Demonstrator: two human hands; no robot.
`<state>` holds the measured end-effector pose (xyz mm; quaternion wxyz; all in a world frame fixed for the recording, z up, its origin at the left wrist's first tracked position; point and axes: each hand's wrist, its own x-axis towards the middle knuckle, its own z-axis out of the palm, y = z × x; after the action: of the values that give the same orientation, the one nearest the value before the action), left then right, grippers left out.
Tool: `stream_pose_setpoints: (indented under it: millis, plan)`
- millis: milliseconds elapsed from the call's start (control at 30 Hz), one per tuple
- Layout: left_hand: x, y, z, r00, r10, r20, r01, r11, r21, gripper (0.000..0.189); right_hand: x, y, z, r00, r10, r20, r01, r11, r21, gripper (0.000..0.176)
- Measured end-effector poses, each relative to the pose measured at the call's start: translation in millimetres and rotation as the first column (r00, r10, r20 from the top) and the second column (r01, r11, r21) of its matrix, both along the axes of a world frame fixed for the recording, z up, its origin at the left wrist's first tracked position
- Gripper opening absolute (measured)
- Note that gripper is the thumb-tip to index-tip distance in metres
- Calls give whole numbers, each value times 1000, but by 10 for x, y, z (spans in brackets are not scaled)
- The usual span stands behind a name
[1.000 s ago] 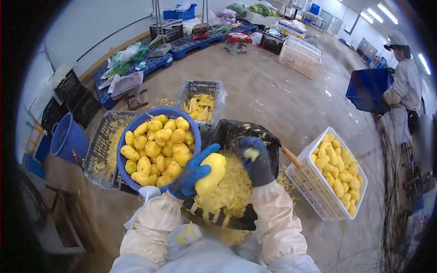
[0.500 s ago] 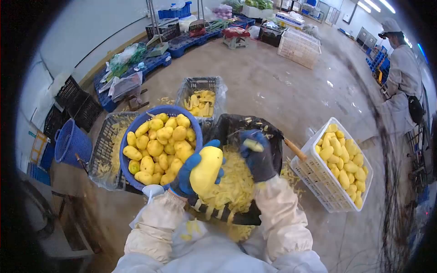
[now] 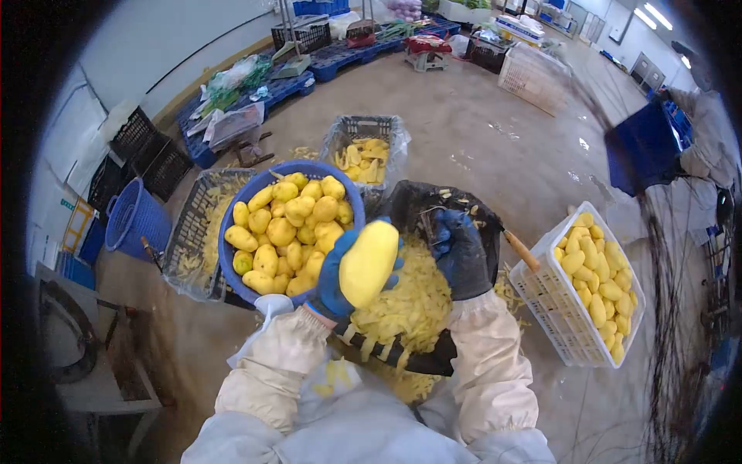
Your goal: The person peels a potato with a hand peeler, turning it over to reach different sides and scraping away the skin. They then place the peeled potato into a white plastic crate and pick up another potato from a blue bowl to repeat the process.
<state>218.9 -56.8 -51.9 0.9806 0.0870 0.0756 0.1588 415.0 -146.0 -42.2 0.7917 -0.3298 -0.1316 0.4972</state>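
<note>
My left hand (image 3: pixel 338 277), in a blue glove, is closed around a smooth yellow potato (image 3: pixel 369 264), held upright over the peelings. My right hand (image 3: pixel 457 246), in a dark blue glove, has its fingers curled to the right of the potato and apart from it; what they hold, if anything, is hidden. Beneath both hands, yellow peelings (image 3: pixel 410 298) fill a black-lined container (image 3: pixel 408 199). To the left, a round blue basket (image 3: pixel 229 230) is heaped with yellow potatoes (image 3: pixel 287 232). At the right, a white crate (image 3: pixel 570 352) holds smooth yellow potatoes (image 3: pixel 599 286).
A wooden handle (image 3: pixel 521 250) juts between the container and white crate. Beyond the basket stands a lined black crate (image 3: pixel 338 127) with yellow pieces. Another crate (image 3: pixel 182 255) of peelings sits left, beside an empty-looking blue basket (image 3: pixel 139 220). At far right, a person (image 3: pixel 711 139) stands near a blue bin (image 3: pixel 638 147).
My right hand has slowed from a blur, and the pale piece seen at its fingers no longer shows. The potato stays in my left hand. The whole view has shifted slightly.
</note>
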Motion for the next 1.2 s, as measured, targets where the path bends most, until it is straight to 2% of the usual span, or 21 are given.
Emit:
stream_pose_setpoints:
  millis: [100,233,333,400,500,533,567,600,667,700,733,800,833,867,933,967,1000,1067,1100,1133,1200]
  plan:
    - [-7,34,-198,998,23,-55,-23,1000,-3,65,-40,-79,187,781,-16,624,188,960,-210,14]
    - [41,4,-321,995,-97,-39,93,992,-87,66,-85,-121,200,866,-30,500,122,981,-152,14]
    - [12,98,-274,978,-130,164,144,986,-80,61,-243,-148,257,878,17,478,73,983,-169,10]
    - [74,95,-357,993,94,74,-80,982,-172,56,-544,-169,195,843,150,516,-66,982,-177,6]
    - [82,70,-292,998,43,45,-34,982,-183,48,-776,-139,-60,448,97,889,-21,995,-98,13]
    - [72,41,-273,997,-8,71,25,971,-237,47,-640,-100,-57,452,100,886,-17,995,-103,13]
    - [22,42,-315,989,-62,131,67,997,-33,47,-396,-53,-73,610,10,792,109,989,-96,15]
    - [-23,2,-200,995,-40,-88,52,988,142,57,-142,-25,-110,732,-101,674,233,966,-108,16]
    - [-4,-21,-118,986,-168,21,157,952,264,69,349,11,-398,887,-188,421,222,974,-32,18]
    - [-15,-13,-57,984,-175,20,163,948,272,69,194,-51,-49,944,-177,280,180,984,14,16]
    - [-37,-6,2,994,-105,-37,112,933,343,76,88,-78,40,942,-181,282,183,983,21,16]
    - [-55,16,42,996,-30,-85,63,908,413,83,-130,-138,142,943,53,328,-51,999,-16,17]
    - [-56,22,44,997,-43,-68,71,868,491,87,-291,-165,360,878,198,436,-79,958,-277,19]
    - [-52,16,49,997,-58,-54,78,822,564,91,-219,-142,257,879,197,435,-78,958,-277,19]
    - [-84,-71,135,992,-79,-94,118,822,557,96,50,-51,-148,856,-59,513,176,967,-183,13]
    - [-100,-71,146,995,-49,-83,89,792,604,97,174,-39,-251,918,-199,343,223,974,-32,13]
    - [-108,-46,157,998,-18,-65,56,758,650,97,114,-74,-121,916,-209,343,231,972,-27,13]
    - [-108,42,148,995,30,-94,49,673,738,102,-149,-163,300,972,17,232,-4,998,-59,13]
    - [-111,36,221,986,99,-136,59,552,832,104,-236,-185,312,897,208,390,-143,972,-188,13]
    - [-120,30,259,971,169,-171,85,420,903,106,-154,-171,201,899,205,388,-141,972,-188,13]
    - [-146,35,251,971,106,-214,149,434,889,108,171,-131,-234,833,-41,551,196,955,-224,14]
